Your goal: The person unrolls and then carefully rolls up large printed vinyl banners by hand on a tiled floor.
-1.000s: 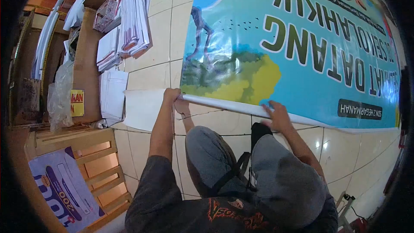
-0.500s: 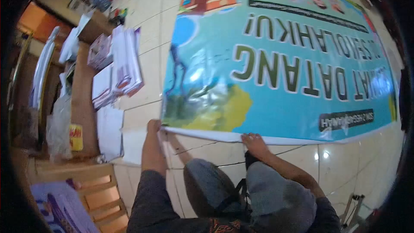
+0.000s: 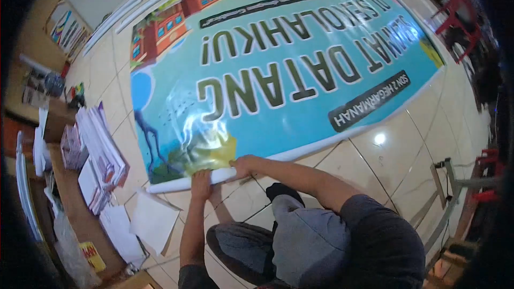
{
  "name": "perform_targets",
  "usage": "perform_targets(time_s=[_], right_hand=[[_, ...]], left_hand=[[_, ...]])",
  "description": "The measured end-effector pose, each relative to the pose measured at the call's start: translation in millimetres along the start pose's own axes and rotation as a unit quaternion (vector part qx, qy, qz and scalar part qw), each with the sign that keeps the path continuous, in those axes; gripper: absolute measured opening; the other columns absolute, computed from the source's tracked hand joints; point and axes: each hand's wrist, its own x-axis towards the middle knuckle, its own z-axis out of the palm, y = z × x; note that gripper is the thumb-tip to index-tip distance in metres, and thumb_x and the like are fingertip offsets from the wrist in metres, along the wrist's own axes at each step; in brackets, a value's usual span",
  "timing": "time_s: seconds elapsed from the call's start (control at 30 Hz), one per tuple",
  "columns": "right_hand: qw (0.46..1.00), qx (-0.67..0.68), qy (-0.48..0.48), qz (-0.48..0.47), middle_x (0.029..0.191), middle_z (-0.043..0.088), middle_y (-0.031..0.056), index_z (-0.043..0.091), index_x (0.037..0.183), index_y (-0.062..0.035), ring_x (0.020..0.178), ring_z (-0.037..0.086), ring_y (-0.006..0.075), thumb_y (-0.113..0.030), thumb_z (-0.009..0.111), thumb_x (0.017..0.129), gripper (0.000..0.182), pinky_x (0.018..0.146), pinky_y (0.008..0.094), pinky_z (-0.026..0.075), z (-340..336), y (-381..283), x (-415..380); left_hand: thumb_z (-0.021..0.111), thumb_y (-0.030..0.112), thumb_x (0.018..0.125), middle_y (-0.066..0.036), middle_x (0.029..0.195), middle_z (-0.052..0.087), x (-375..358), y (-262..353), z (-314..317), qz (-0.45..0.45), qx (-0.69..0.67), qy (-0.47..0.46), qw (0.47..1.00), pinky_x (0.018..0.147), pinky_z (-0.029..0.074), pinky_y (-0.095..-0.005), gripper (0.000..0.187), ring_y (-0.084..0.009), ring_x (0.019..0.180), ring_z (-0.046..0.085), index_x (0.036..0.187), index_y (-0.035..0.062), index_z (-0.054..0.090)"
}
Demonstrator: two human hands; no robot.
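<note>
A large printed banner [image 3: 284, 96] lies on the tiled floor, its lettering upside down from my view. Along its near side runs a white edge [image 3: 300, 151] that looks folded or rolled. My left hand [image 3: 201, 184] rests with its fingers over this edge, near the banner's lower left corner. Close beside it on the right, my right hand [image 3: 243, 166] presses on the same edge with its fingers bent. The undersides of both hands are hidden, so their exact hold cannot be made out.
Stacked papers [image 3: 99, 155] and loose white sheets [image 3: 154, 220] lie at the left beside a wooden shelf [image 3: 75, 208]. Long white rolls [image 3: 120, 16] lie beyond the banner. A metal stand [image 3: 452, 182] and a red chair [image 3: 461, 21] are at the right.
The view has turned and shifted right. My left hand has moved from the banner's corner to a spot along the near edge, much closer to my right hand.
</note>
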Motion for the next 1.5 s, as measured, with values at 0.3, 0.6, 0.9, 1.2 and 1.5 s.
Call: perform_targets(time_s=[0.3, 0.6, 0.9, 1.2, 1.5], right_hand=[[0.895, -0.302, 0.267, 0.191, 0.110, 0.057, 0.0079, 0.057, 0.110, -0.0130, 0.103, 0.056, 0.0283, -0.016, 0.057, 0.082, 0.028, 0.085, 0.0464, 0.046, -55.8, 196.5, -303.8], [0.975, -0.090, -0.026, 0.203, 0.109, 0.063, 0.0101, 0.061, 0.109, -0.0118, 0.107, 0.058, 0.0301, -0.017, 0.060, 0.073, 0.036, 0.086, 0.0463, 0.047, -147.7, 258.0, -284.3], [0.882, 0.036, 0.346, 0.318, 0.140, 0.040, 0.0191, 0.044, 0.135, -0.0105, 0.128, 0.039, 0.0359, -0.031, 0.062, 0.083, 0.059, 0.108, 0.0447, 0.032, 16.8, 192.1, -631.1], [0.812, 0.065, 0.395, 0.424, 0.126, 0.052, 0.0178, 0.053, 0.123, -0.0060, 0.118, 0.050, 0.0317, -0.022, 0.054, 0.086, 0.040, 0.103, 0.0414, 0.039, -80.8, 157.0, -827.0], [0.858, -0.213, 0.180, 0.431, 0.150, 0.025, 0.0176, 0.022, 0.148, -0.0177, 0.129, 0.037, 0.0378, -0.014, 0.058, 0.077, 0.080, 0.103, 0.0522, 0.036, -156.6, 416.1, -784.1]], left_hand=[[0.067, 0.057, 0.070, -0.021, 0.097, 0.067, 23.3, -19.5, -56.9, -0.096, 0.029, -0.128, 0.987, 0.078, 0.050, -0.0469, 0.057, -0.0374, 0.091, 0.065, 0.102, 0.0096, 0.069], [0.071, 0.021, 0.067, -0.018, 0.101, 0.059, 125.8, 285.1, -74.8, 0.121, -0.056, 0.056, 0.990, 0.079, 0.046, -0.0464, 0.045, -0.0369, 0.093, 0.056, 0.105, 0.0025, 0.054], [0.056, 0.043, 0.081, -0.015, 0.102, 0.066, 197.0, 243.5, -54.1, 0.056, 0.106, -0.084, 0.989, 0.082, 0.046, -0.0530, 0.038, -0.0342, 0.098, 0.062, 0.101, 0.0115, 0.064], [0.059, 0.027, 0.079, -0.020, 0.098, 0.060, 206.4, 313.5, -78.8, -0.134, -0.081, 0.215, 0.964, 0.082, 0.045, -0.0476, 0.037, -0.0375, 0.093, 0.058, 0.104, -0.0001, 0.060], [0.062, 0.041, 0.081, -0.023, 0.141, 0.036, 261.6, 523.3, -51.7, 0.244, -0.059, 0.119, 0.961, 0.109, 0.017, -0.0576, 0.068, -0.0400, 0.133, 0.031, 0.135, 0.0073, 0.042]])
